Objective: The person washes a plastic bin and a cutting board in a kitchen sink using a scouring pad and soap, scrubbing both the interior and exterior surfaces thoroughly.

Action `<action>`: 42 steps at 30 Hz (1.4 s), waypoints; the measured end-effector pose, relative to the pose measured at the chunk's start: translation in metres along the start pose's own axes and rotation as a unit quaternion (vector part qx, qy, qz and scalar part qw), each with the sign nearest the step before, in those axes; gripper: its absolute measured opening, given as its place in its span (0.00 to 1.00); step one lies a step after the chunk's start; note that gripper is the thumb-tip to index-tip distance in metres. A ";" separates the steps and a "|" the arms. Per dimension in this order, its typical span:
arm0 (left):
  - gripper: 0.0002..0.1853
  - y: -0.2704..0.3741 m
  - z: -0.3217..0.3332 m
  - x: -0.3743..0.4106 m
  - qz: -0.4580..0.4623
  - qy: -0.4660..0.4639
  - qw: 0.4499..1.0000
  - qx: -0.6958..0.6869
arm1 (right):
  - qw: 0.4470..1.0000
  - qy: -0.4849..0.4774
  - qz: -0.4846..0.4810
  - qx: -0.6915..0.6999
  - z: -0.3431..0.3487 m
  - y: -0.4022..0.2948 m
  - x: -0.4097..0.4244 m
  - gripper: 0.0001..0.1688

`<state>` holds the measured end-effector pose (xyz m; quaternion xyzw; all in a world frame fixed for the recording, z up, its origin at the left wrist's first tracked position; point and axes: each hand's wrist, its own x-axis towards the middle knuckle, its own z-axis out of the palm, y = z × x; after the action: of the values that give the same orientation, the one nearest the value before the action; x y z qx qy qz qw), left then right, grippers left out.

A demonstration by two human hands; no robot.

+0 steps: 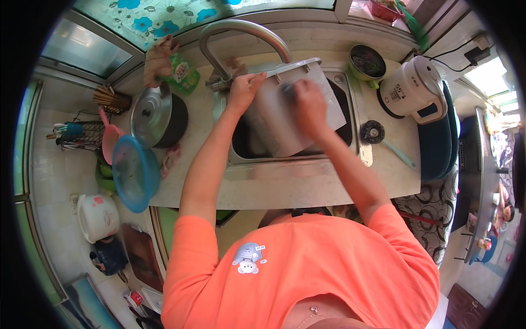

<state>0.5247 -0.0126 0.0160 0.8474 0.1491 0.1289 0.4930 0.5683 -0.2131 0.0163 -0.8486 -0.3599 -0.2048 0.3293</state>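
Observation:
A flat, greyish panel (283, 127) with a pale strip along its top edge leans tilted over a stainless-steel sink (352, 135). My left hand (245, 91) grips the panel's upper left corner, thumb resting near the strip. On the panel's face, my right hand (310, 107) presses a small dark scourer (289, 91); motion blurs both, and the scourer's exact kind is unclear. Just above the strip ends the spout of a curved metal faucet (246, 25). Much of the basin is hidden behind the panel.
Left of the sink stand a lidded pot (174, 119), a blue plastic basin (137, 174) and a green detergent pouch (185, 74). To the right are a small green pan (367, 61), a scrubbing brush with a pale handle (396, 152) and an electric kettle (411, 88).

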 end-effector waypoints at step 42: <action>0.29 -0.005 0.055 -0.001 -0.021 0.097 0.992 -0.079 | 0.999 0.027 -0.010 -0.032 -0.022 0.036 0.005 0.20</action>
<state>0.5430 -0.0548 -0.0145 0.7859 0.2035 0.2117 0.5442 0.5958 -0.2451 0.0204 -0.8494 -0.3524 -0.2421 0.3093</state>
